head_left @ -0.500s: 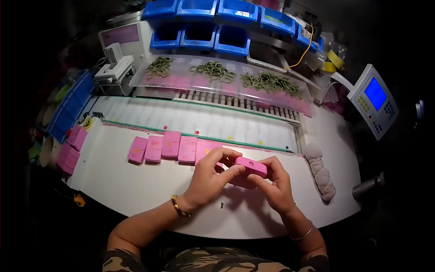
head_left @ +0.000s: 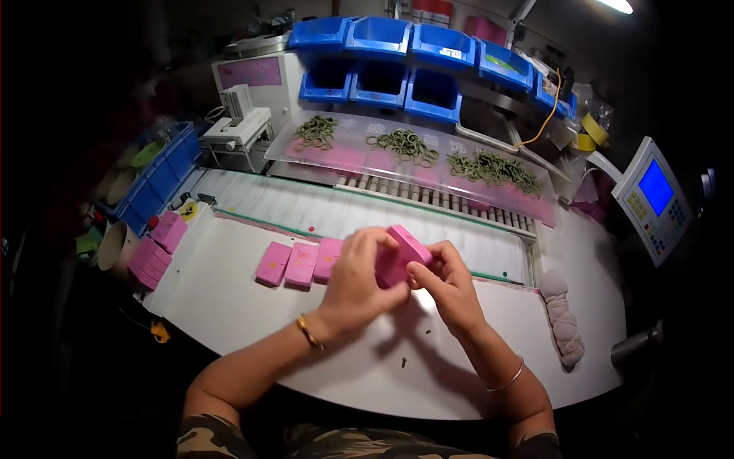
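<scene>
Both hands meet over the middle of the white table, holding one small pink box tilted up off the surface. My left hand wraps its left side; a gold bracelet sits on that wrist. My right hand pinches the box's right edge with fingertips. Just left of the hands, three flat pink boxes lie in a row on the table.
A stack of pink boxes sits at the table's left edge. Behind run a white conveyor, a clear shelf with heaps of green rings, and blue bins. A control screen stands right, a knotted cloth roll below it.
The pink box has been lifted and tilted upward between both hands, and the hands have closed in around it.
</scene>
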Demonstrator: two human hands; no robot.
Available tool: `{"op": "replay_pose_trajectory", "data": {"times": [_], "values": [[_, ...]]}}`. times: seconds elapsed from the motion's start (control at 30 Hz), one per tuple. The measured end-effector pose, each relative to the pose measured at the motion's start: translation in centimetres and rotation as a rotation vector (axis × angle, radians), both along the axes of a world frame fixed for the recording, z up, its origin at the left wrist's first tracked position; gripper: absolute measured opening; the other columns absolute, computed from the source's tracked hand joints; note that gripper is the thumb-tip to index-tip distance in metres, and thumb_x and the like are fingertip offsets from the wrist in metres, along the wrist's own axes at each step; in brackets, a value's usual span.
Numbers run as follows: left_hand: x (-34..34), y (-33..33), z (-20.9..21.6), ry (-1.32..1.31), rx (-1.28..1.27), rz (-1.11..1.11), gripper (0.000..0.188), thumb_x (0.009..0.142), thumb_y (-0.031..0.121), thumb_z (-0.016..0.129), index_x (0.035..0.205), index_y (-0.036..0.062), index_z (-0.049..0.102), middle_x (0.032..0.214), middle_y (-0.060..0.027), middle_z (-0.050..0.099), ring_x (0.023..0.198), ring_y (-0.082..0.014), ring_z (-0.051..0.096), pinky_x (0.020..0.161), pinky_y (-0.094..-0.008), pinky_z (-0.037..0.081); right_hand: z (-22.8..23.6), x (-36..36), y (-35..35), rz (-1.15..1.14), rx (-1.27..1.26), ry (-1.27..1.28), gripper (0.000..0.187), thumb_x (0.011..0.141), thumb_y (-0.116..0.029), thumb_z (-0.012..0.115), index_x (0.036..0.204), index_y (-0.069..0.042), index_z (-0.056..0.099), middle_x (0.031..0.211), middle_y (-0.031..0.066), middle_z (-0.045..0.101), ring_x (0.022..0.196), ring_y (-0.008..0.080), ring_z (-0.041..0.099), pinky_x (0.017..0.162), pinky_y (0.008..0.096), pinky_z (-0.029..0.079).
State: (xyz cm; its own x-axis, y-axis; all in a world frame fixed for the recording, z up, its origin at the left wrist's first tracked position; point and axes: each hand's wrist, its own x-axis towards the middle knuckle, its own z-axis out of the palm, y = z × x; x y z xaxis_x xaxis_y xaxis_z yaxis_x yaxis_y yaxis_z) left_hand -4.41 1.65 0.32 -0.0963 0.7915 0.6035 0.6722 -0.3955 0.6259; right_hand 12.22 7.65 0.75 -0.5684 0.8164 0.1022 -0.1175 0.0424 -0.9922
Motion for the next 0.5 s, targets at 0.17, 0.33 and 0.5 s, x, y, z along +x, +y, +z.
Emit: {"op": "replay_pose_trajectory", "data": {"times": [0.17, 0.33, 0.5], "values": [[-10.2, 4.9, -2.2, -0.039, -0.128, 0.367, 0.046, 0.065, 0.025, 0.079, 0.100, 0.0011, 0.060, 0.100, -0.0149, 0.062, 0.098, -0.0290, 0.057, 0.090, -0.0386, 0.047, -1.3, -0.3, 1.1, 0.069, 0.446, -0.456, 0.069, 0.077, -0.026, 0.077, 0.133, 0.000, 0.045, 0.128, 0.0206, 0.052, 0.119, 0.0308, 0.049, 0.099, 0.0382, 0.043], [-16.5, 6.3, -3.6, 0.193, -0.230, 0.587, 0.041, 0.069, 0.028, 0.078, 0.098, 0.0022, 0.064, 0.106, -0.0152, 0.062, 0.101, -0.0332, 0.055, 0.093, -0.0406, 0.044, -2.2, 0.3, 1.5, 0.163, 0.707, -0.619, 0.076, 0.066, -0.020, 0.084, 0.131, -0.003, 0.047, 0.124, 0.0167, 0.053, 0.114, 0.0307, 0.049, 0.098, 0.0386, 0.042], [-15.1, 6.9, -3.7, 0.483, -0.061, 0.651, 0.043, 0.077, 0.032, 0.076, 0.104, 0.0000, 0.066, 0.115, -0.0163, 0.062, 0.109, -0.0344, 0.054, 0.098, -0.0412, 0.040, -1.5, 0.9, 0.7, 0.069, 0.770, -0.540, 0.047, 0.063, -0.007, 0.077, 0.102, -0.003, 0.052, 0.112, 0.0170, 0.056, 0.105, 0.0356, 0.051, 0.087, 0.0405, 0.046]]}}
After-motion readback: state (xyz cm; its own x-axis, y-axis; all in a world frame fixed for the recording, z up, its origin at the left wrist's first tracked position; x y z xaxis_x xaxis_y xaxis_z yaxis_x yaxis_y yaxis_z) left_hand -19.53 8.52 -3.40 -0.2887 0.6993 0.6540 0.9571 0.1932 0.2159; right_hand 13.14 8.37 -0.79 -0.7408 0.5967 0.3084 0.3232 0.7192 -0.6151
